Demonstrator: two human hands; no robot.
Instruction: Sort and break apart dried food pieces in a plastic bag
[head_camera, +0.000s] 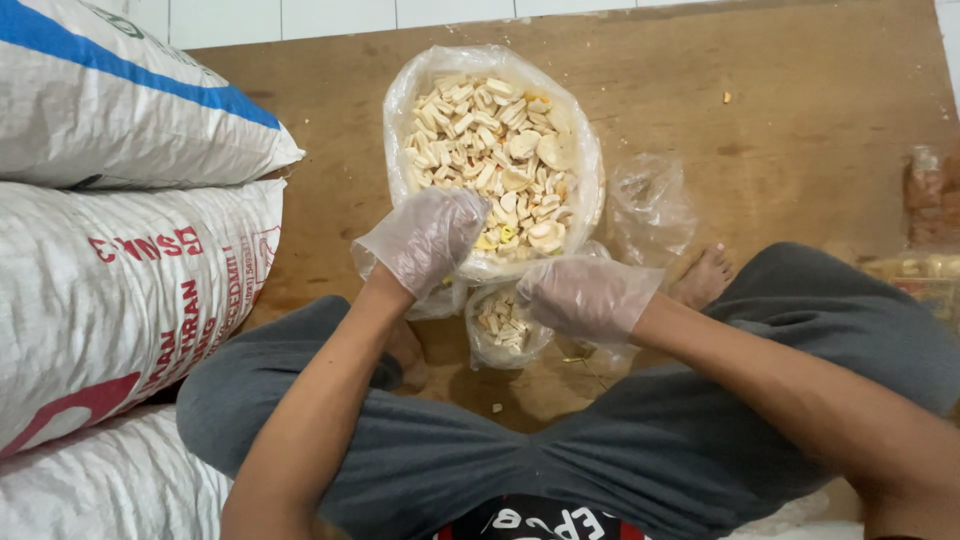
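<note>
**Filling a small bag from a big one: where pieces could spill**

Curling inward, the fingers of the left hand (428, 238) are bunched in a loose plastic glove at the near rim of the big bag (590, 190); whether they pinch any pieces I cannot tell, since the glove hides the tips. The right hand (585, 296), gloved too, has its fingers closed on the mouth of the small bag (505, 330), which sits on the wooden floor (800, 120) between the person's crossed legs, just in front of the big bag and touching it.

The small bag holds only a shallow layer of pale crackers (500, 322). The big bag is heaped with the same crackers (490, 140), and its thin rim is folded down.

Judging from this, the main risk is spillage: the small bag is limp, so if the right hand loosens, its mouth could collapse and pieces would fall on the floor, where a few crumbs (497, 407) already lie. The loose gloves may also slip on the thin plastic. A push against the big bag's soft side could tip crackers out towards the empty bag (650, 205) beside it. Stacked sacks (120, 280) crowd the left elbow, leaving little room.
</note>
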